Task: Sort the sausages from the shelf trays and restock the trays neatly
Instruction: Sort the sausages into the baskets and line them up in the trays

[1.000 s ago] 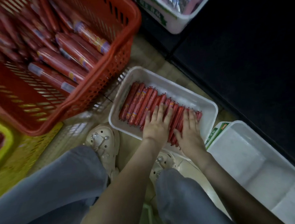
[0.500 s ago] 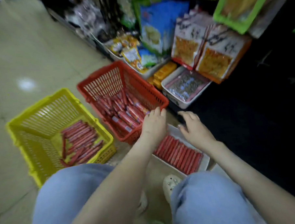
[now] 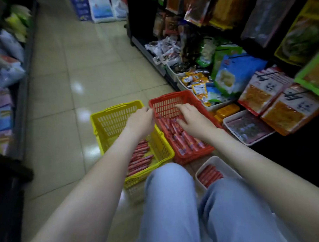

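The floor [image 3: 62, 88] is glazed tile, smooth and high-gloss, with bright light reflections. The yellow basket [image 3: 116, 121] and red basket [image 3: 165, 106] are moulded plastic lattice, semi-gloss. The sausages [image 3: 185, 139] have red plastic film casings, smooth and shiny. The white tray [image 3: 224, 163] is smooth plastic with a dull sheen. The trousers [image 3: 169, 202] are pale blue cloth, matt. The shelf packets [image 3: 231, 75] are glossy, crinkled plastic film

Dim aisle; glare patches on floor tiles [image 3: 76, 88]; motion blur; edges warped.
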The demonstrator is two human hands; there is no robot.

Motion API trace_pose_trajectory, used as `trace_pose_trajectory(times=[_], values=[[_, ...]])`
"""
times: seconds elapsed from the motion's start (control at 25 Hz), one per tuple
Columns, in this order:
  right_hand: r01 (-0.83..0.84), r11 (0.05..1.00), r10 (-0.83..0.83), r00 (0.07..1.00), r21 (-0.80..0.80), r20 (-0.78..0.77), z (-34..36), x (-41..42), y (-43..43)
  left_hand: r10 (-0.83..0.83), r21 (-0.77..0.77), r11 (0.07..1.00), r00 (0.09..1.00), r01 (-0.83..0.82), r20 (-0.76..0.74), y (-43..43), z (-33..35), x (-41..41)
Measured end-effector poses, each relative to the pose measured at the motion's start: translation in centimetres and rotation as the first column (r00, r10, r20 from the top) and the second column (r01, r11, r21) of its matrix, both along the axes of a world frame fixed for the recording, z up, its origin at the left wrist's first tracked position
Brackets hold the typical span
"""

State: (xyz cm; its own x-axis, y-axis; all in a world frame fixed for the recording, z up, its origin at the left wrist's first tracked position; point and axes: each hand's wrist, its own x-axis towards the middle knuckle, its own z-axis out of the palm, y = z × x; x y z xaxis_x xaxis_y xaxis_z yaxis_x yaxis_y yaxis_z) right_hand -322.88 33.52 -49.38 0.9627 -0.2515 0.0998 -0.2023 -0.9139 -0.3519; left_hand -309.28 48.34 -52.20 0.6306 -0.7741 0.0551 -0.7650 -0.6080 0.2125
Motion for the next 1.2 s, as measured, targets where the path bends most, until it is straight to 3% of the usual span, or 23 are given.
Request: trace_pose_trajectory(times=[0.2, 0.36, 0.6, 0.76, 0.84, 1.0, 1.12, 1.2], values=[[-0.184, 0.982, 0.186, 0.978, 0.032, -0.097, -6.2, 6.4, 3.3, 0.251, 0.119, 0.963, 0.966, -0.244, -0.056, 8.8, -9.2, 2.6], [-0.248, 0.969, 0.241, 0.948, -0.011, -0.21, -13.8, 10.5, 3.5, 0.414, 0.201, 0.899, 0.904, -0.389, -0.106, 12.7, -16.2, 4.9], [-0.468, 0.88, 0.385, 0.806, -0.085, -0.451, -27.1, 16.1, 5.1, 0.343, 0.236, 0.917, 0.938, -0.322, -0.056, 11.7, -23.8, 9.9], [-0.723, 0.681, 0.521, 0.589, -0.117, -0.618, -36.8, 19.4, 7.1, 0.195, 0.453, 0.867, 0.978, -0.207, 0.074, 10.8, -27.3, 11.0], [-0.783, 0.607, 0.542, 0.535, -0.138, -0.648, -40.7, 19.9, 8.1, 0.219, 0.453, 0.854, 0.967, -0.254, 0.13, 10.9, -28.4, 10.8], [-0.733, 0.673, 0.463, 0.525, -0.102, -0.715, -44.7, 20.6, 9.0, 0.243, 0.362, 0.89, 0.961, -0.276, 0.135, 10.9, -29.3, 10.7], [-0.737, 0.661, 0.413, 0.512, -0.139, -0.753, -44.6, 21.2, 8.3, 0.278, 0.311, 0.902, 0.954, -0.3, 0.112, 10.9, -29.1, 10.7], [-0.706, 0.675, 0.355, 0.565, -0.215, -0.745, -44.0, 21.3, 7.4, 0.29, 0.305, 0.901, 0.951, -0.309, 0.107, 10.9, -28.9, 10.6]])
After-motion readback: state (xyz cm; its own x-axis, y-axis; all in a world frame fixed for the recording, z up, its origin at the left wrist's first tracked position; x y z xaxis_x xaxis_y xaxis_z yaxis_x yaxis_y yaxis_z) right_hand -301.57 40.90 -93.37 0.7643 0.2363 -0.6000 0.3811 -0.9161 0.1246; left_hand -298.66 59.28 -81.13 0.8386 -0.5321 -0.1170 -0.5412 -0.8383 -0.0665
